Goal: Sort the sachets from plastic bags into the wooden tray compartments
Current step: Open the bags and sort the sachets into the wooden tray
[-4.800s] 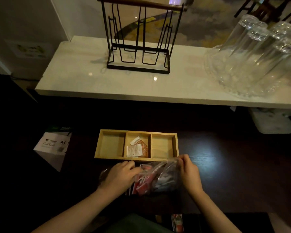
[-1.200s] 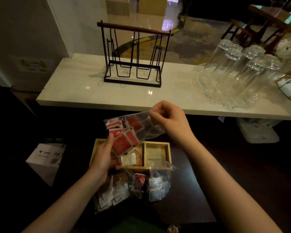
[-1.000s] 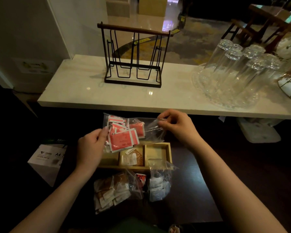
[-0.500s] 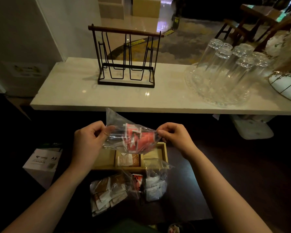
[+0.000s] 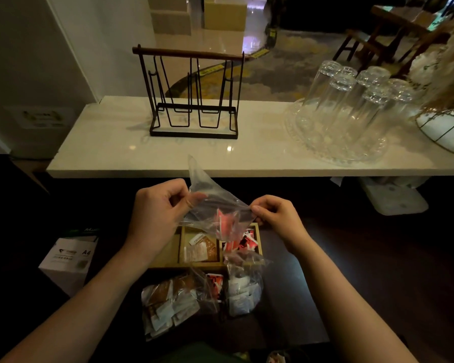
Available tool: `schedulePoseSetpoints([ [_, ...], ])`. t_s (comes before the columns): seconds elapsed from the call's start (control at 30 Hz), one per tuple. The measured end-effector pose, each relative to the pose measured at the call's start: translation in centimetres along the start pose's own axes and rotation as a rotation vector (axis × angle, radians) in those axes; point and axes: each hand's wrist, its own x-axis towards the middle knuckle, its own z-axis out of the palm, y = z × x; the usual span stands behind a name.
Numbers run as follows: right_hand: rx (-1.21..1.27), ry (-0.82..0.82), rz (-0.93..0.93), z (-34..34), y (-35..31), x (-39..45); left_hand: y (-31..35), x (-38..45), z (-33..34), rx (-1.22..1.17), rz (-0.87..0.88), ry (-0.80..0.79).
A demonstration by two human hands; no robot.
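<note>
Both hands hold a clear plastic bag [image 5: 210, 205] above the wooden tray [image 5: 168, 262]. My left hand [image 5: 156, 214] pinches its left side and my right hand [image 5: 277, 217] pinches its right corner. The bag is tipped with its mouth down, and a few red sachets [image 5: 224, 224] hang at its opening. More red sachets [image 5: 243, 242] lie in the tray's right compartment. White and brown sachets [image 5: 201, 250] lie in the middle compartment. My left wrist hides most of the left compartment.
Two more sachet bags lie in front of the tray: a brown-and-white one [image 5: 172, 302] and a white one [image 5: 243, 289]. A white A4 paper box [image 5: 68, 260] stands at the left. The marble counter [image 5: 110, 150] carries a wire rack [image 5: 192, 93] and upturned glasses [image 5: 351, 106].
The bag of red sachets has been tipped over the tray. Most of its red sachets have dropped into the right compartment, and the bag looks nearly empty.
</note>
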Motion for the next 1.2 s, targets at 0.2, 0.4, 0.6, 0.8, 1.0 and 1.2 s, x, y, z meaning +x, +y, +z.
schedulePoseSetpoints([
  [0.2,0.098,0.048,-0.012,-0.5,0.6,-0.4,1.8,1.2,0.2,0.005,0.084,-0.034],
  [0.4,0.176,0.190,-0.069,-1.1,0.9,-1.3,3.8,1.6,0.9,-0.038,0.143,-0.080],
  [0.6,0.223,0.255,-0.092,-1.0,1.1,-1.8,3.8,1.8,1.4,0.005,0.164,-0.043],
  [0.8,0.286,0.334,-0.186,-1.1,0.2,-2.5,4.6,1.7,0.4,0.034,0.191,0.050],
  [1.0,0.186,0.377,-0.156,-1.8,1.4,-2.6,2.7,1.0,1.6,0.080,0.189,0.050],
  [1.2,-0.113,0.629,0.045,-2.7,5.8,-2.8,-1.7,-1.5,6.0,0.246,-0.066,-0.198],
])
